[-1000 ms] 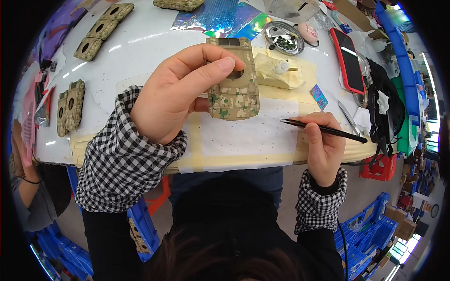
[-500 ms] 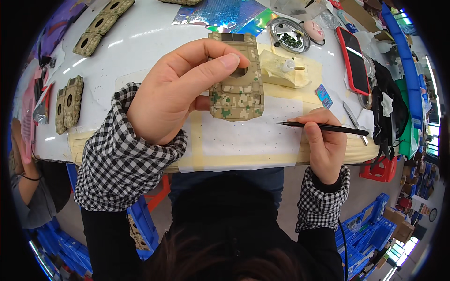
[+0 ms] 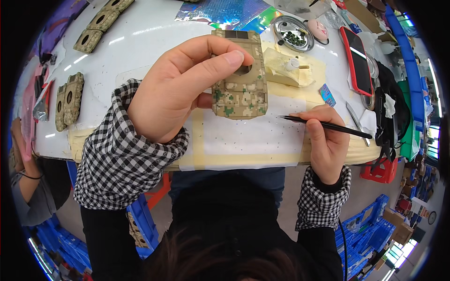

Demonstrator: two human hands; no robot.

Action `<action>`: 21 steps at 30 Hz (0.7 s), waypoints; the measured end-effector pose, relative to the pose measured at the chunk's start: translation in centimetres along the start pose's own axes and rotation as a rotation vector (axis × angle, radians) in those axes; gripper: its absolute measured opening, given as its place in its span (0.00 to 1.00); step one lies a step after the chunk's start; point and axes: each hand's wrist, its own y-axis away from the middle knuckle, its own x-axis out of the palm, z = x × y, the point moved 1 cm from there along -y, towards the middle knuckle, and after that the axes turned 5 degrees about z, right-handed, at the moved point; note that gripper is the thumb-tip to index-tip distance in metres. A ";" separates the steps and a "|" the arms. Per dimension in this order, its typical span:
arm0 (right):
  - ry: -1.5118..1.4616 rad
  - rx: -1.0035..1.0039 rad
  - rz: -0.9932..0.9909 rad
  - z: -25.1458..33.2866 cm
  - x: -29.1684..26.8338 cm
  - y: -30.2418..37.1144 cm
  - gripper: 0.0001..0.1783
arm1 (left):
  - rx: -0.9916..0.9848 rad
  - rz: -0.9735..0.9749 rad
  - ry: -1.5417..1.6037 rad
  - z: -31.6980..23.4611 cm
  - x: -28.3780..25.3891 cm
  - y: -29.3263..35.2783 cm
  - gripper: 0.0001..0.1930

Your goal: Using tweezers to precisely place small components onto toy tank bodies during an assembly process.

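Note:
Pinched by thumb and fingers of my left hand [image 3: 176, 89], a camouflage-patterned model tank hull [image 3: 240, 100] is held up above the table. Its round top opening is partly covered by my thumb and fingertips. My right hand [image 3: 326, 140] grips black fine-pointed tweezers [image 3: 335, 126], their tips pointing left toward the hull's lower right corner but apart from it. Whether the tips hold anything is too small to see. Below the hull, a white sheet [image 3: 234, 150] taped to the table carries several tiny dark specks.
Right of the hull stands a yellow taped block [image 3: 288, 75] with a small white bottle. Beyond it are a round metal dish [image 3: 307, 42] of dark bits and a red-cased phone [image 3: 356, 61]. A metal tool [image 3: 355, 114] lies right. More camouflage hulls [image 3: 69, 103] rest left. Another person's arm [image 3: 30, 173] shows far left.
The hull and my left hand have shifted slightly right and up in the picture. My right hand has dipped the tweezers' rear end a little. Both grips are unchanged.

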 end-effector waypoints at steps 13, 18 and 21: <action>0.067 -0.024 0.001 -0.2 0.4 -0.4 0.05 | 0.008 0.008 -0.004 0.0 0.0 0.1 0.11; 0.047 -0.001 0.003 -0.2 0.5 -0.4 0.05 | 0.014 0.000 -0.009 0.0 0.0 0.1 0.11; 0.028 0.008 -0.004 -0.2 0.6 -0.4 0.05 | 0.012 0.011 -0.004 0.0 0.0 0.0 0.11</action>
